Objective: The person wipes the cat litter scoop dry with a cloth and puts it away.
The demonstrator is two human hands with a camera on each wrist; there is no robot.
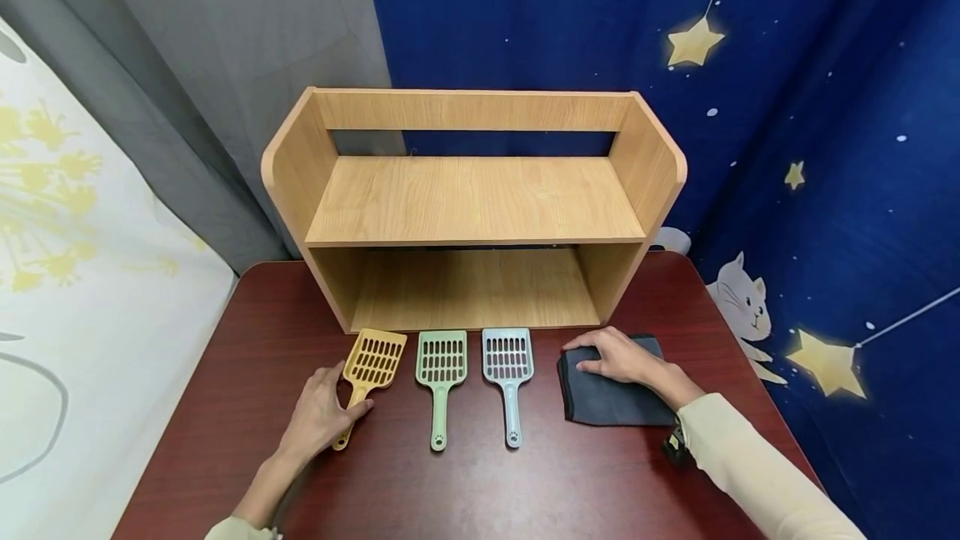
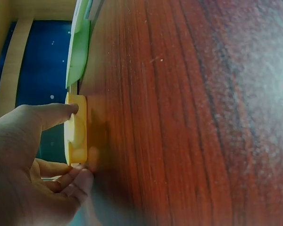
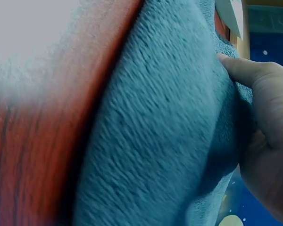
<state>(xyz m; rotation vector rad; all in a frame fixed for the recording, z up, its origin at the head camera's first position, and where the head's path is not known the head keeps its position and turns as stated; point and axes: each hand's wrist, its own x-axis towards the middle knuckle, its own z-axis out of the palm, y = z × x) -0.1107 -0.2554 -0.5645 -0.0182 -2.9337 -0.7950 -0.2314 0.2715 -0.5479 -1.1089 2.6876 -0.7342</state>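
At the left of the table, my left hand (image 1: 321, 415) is at a yellow slotted litter scoop (image 1: 373, 361), which lies slanted. Its thumb crosses the handle, and its fingers curl at the scoop's left side. In the left wrist view, the thumb and fingertips meet opposite edges of the yellow scoop (image 2: 76, 150). A green litter scoop (image 1: 441, 357) and a pale blue one (image 1: 508, 357) lie side by side to the right. My right hand (image 1: 621, 357) rests on a folded dark grey-blue cloth (image 1: 618, 402), fingers spread loosely; its thumb touches the plush cloth (image 3: 155, 113) in the right wrist view.
A two-tier wooden shelf (image 1: 472, 198) stands at the back of the dark red table (image 1: 465, 498), its lower front edge just behind the scoop heads. Curtains hang behind, grey (image 1: 247, 23) and starry blue (image 1: 525, 15). A white patterned cloth (image 1: 90, 315) hangs at the left.
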